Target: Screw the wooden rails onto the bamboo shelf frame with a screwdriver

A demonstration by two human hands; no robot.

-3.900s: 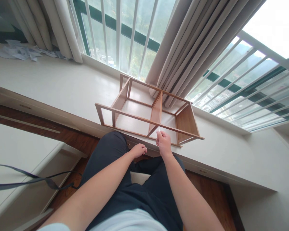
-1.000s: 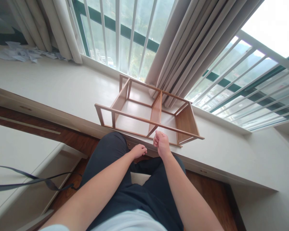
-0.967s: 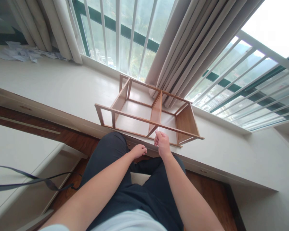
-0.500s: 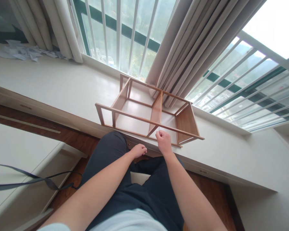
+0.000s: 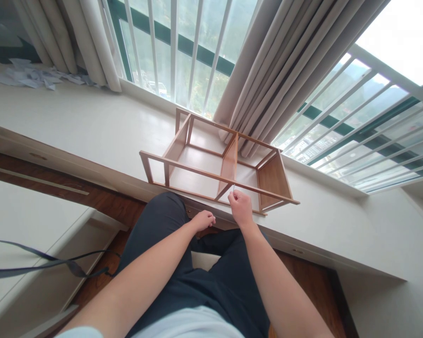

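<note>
A brown wooden shelf frame (image 5: 197, 170) lies on its side on the white ledge in front of me, with a divider panel (image 5: 229, 159) across its middle. My right hand (image 5: 240, 206) is closed in a pinch at the frame's near rail, just below where the divider meets it. A thin silvery rod (image 5: 234, 188) pokes up from those fingers to the rail; its lower part is hidden. My left hand (image 5: 203, 220) hovers over my lap, apart from the frame, its fingers curled. Whether anything is inside them is hidden.
The white ledge (image 5: 102, 122) runs beneath the barred windows (image 5: 183, 51). A grey curtain (image 5: 264, 80) hangs behind the frame. Torn white paper (image 5: 28, 75) is heaped at far left. A dark strap (image 5: 70, 265) trails over a white surface at lower left.
My right hand has turned slightly at the rail, and the thin rod's visible end has shifted a little to the right. The left hand and the frame look unmoved.
</note>
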